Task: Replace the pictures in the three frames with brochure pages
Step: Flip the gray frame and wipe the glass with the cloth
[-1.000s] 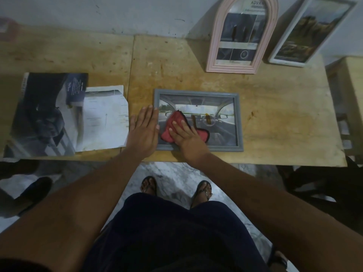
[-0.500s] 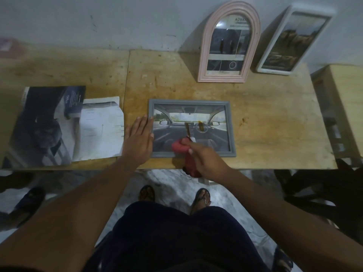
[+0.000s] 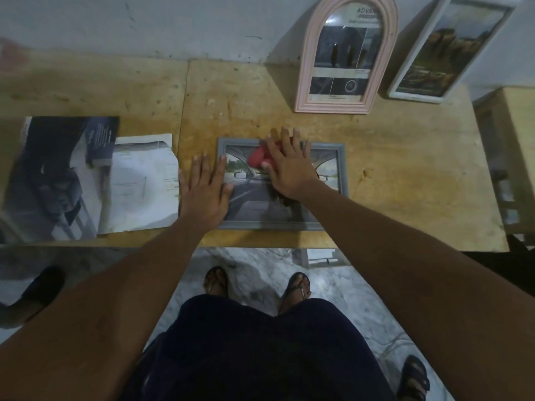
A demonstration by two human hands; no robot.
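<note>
Your right hand (image 3: 289, 166) lies flat, fingers spread, pressing a red cloth (image 3: 262, 159) against the upper glass of the grey frame (image 3: 341, 169), which lies face up near the front edge of the wooden table (image 3: 405, 175) and holds a page showing a car interior. Your left hand (image 3: 204, 189) rests open and flat on the frame's left rail, gripping nothing. Against the wall lean a pink arched frame (image 3: 307, 82) holding a brochure page and, to its right, a white frame (image 3: 405, 70) holding a dark landscape picture. Loose brochure pages (image 3: 86, 175) lie on the table to the left.
</note>
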